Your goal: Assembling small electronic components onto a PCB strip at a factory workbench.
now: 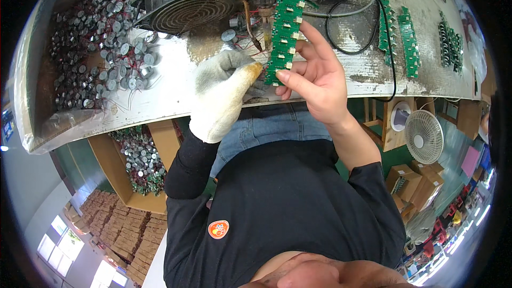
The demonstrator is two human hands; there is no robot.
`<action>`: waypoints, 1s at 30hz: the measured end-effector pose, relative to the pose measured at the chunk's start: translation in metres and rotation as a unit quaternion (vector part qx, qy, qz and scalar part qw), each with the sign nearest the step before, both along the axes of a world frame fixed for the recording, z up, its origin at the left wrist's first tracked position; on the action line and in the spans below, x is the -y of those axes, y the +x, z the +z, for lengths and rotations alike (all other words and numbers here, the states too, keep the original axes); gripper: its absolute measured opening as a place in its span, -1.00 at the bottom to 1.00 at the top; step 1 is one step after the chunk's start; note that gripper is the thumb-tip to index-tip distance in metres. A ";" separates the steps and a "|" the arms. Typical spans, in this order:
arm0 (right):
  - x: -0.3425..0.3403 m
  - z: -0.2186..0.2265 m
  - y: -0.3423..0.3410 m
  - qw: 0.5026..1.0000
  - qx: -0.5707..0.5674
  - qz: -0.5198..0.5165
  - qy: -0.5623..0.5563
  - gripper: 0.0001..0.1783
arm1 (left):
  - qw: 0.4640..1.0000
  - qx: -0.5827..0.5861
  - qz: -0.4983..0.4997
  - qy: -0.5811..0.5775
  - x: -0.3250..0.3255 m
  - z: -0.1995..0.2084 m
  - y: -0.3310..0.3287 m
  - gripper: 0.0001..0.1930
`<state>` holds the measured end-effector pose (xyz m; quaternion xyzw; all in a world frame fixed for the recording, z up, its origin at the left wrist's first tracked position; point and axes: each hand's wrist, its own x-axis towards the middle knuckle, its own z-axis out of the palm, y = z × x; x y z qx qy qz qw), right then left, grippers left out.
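My bare right hand (325, 82) holds a long green circuit board strip (286, 26) near its lower end, thumb on the front face and fingers behind it. White connectors line the strip's right edge. My left hand (218, 93), in a white glove with stained fingertips, is closed in a pinch at the strip's lower left edge. What sits between those fingertips is too small to make out. Just above them a soldering tip (256, 40) points down from a fixed stand. A small round metal motor (229, 35) lies to the left of the tip.
Many small wired motors (109, 48) are heaped on the table's left. Behind the hands stands a black fan with a round grille (192, 13). More green board strips (408, 42) lie to the right, past a black cable (393, 58). A cardboard box (122, 181) of parts stands below the table's left edge.
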<state>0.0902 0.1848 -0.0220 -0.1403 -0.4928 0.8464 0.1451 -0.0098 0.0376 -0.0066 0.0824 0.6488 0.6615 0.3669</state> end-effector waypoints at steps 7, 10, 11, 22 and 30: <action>-0.001 -0.001 0.000 1.000 -0.004 -0.007 0.003 -0.17 | 0.997 0.062 0.013 0.036 -0.006 0.010 0.000 -0.86; -0.001 0.000 -0.001 1.000 -0.010 -0.008 0.009 -0.18 | 0.999 0.046 0.013 0.013 -0.006 0.008 0.000 -0.86; -0.001 0.001 -0.001 1.000 -0.010 -0.008 0.009 -0.18 | 0.999 0.046 0.013 0.013 -0.006 0.008 0.000 -0.86; 0.000 -0.003 0.000 1.000 -0.010 -0.006 0.007 -0.17 | 1.000 -0.004 0.007 0.006 -0.004 0.004 0.001 -0.84; -0.002 -0.003 0.004 1.000 0.004 -0.017 0.016 -0.17 | 0.996 -0.055 -0.025 -0.070 0.000 0.007 -0.001 -0.83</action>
